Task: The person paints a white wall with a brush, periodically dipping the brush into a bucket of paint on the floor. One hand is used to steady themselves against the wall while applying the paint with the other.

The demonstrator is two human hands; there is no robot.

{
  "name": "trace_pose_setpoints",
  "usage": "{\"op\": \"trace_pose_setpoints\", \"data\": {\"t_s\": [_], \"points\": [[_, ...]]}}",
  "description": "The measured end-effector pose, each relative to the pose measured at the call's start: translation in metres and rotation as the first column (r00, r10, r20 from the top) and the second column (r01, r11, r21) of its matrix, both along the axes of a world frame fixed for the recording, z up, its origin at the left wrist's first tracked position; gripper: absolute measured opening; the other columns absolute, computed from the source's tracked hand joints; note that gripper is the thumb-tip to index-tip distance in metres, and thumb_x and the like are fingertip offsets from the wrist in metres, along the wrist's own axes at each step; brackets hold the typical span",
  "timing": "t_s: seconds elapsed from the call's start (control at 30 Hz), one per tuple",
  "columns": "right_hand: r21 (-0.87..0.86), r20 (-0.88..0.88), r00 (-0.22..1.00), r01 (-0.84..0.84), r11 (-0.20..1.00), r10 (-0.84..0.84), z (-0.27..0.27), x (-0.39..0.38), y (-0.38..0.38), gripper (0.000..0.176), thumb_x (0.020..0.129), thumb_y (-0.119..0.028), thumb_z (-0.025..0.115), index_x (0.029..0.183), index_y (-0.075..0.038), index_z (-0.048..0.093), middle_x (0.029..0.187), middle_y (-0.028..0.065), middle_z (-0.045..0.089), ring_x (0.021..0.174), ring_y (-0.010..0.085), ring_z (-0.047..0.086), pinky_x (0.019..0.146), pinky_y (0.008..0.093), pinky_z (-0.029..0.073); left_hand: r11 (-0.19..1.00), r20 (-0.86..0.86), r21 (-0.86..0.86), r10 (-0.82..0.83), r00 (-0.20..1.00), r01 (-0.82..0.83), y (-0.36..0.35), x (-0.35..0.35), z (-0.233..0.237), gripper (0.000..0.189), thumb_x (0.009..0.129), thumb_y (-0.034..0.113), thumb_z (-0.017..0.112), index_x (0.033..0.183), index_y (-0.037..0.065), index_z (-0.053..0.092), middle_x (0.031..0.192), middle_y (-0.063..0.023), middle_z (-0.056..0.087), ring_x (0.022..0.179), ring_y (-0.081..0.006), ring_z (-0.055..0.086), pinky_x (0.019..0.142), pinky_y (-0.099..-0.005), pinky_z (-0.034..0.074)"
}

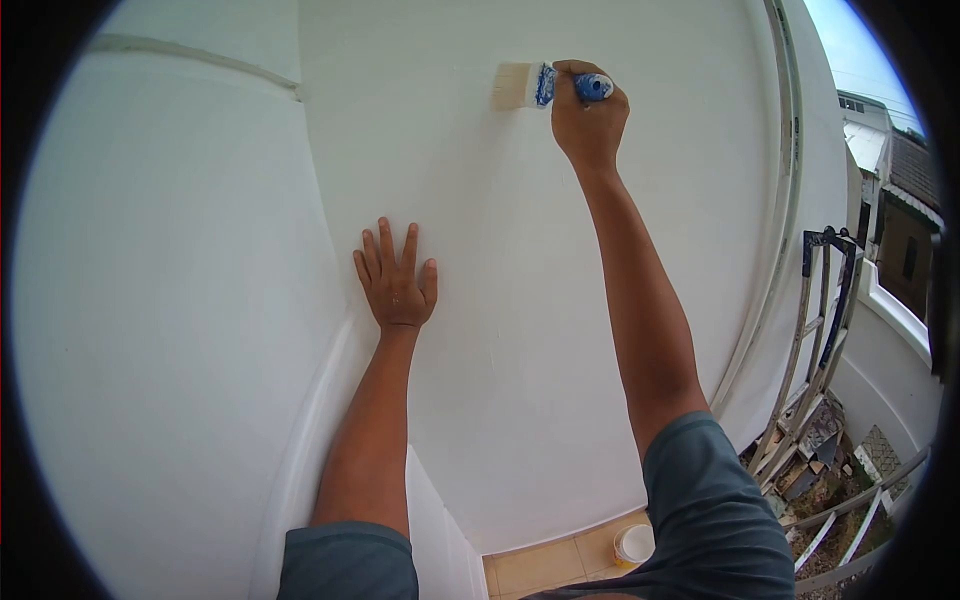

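Note:
High on the white wall, my right hand grips a paintbrush by its blue handle. Its wide pale bristles point left and lie at the wall surface; white paint smears the blue band of the brush. Lower and to the left, my left hand is spread flat on the same wall, near the corner, with its fingers apart and nothing in it.
A white bucket stands on the tiled floor below. At right leans a metal ladder, beside a long vertical frame edge. Rubble lies outside, with neighbouring buildings beyond. Another white wall borders the left.

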State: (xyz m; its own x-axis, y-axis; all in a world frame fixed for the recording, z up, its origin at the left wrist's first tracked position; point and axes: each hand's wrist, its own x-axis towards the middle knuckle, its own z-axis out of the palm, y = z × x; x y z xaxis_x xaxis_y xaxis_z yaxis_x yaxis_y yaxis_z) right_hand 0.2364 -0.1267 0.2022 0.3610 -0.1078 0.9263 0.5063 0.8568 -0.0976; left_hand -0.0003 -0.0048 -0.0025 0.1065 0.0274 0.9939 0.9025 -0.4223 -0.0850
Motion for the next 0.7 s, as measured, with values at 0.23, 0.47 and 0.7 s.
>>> {"op": "trace_pose_setpoints", "data": {"t_s": [0.23,0.47,0.7], "points": [[-0.035,0.242,0.732,0.662,0.749,-0.636,-0.008,-0.042,0.012,0.021,0.073,0.004,0.07,0.09,-0.008,0.074,0.098,0.0077,0.071,0.091,0.0287,0.066,0.069,0.0345,0.056,1.0,-0.002,0.01,0.01,1.0,-0.01,0.002,-0.001,0.0,0.055,0.098,0.043,0.047,0.148,0.021,0.051,0.161,-0.0172,0.033,0.149,-0.0441,0.026,0.119,-0.0614,0.018],[-0.21,-0.006,0.711,-0.688,0.695,0.703,-0.02,-0.045,0.003,0.016,0.098,-0.008,0.059,0.108,0.002,0.068,0.117,0.0144,0.069,0.107,0.0218,0.067,0.099,0.0367,0.058,1.0,-0.001,0.013,0.0,1.0,0.0,0.003,0.0,0.0,0.055,0.098,0.044,0.047,0.148,0.021,0.052,0.161,-0.0169,0.033,0.148,-0.0445,0.028,0.119,-0.062,0.018],[0.308,-0.085,0.712,0.684,0.662,-0.697,-0.008,-0.014,0.007,0.027,0.07,0.006,0.073,0.091,-0.011,0.074,0.106,0.0042,0.07,0.093,0.0285,0.067,0.071,0.0369,0.058,1.0,-0.001,0.011,-0.002,1.0,0.002,0.003,-0.001,-0.002,0.055,0.098,0.045,0.046,0.147,0.021,0.052,0.161,-0.017,0.034,0.148,-0.0445,0.027,0.118,-0.062,0.018]]}}
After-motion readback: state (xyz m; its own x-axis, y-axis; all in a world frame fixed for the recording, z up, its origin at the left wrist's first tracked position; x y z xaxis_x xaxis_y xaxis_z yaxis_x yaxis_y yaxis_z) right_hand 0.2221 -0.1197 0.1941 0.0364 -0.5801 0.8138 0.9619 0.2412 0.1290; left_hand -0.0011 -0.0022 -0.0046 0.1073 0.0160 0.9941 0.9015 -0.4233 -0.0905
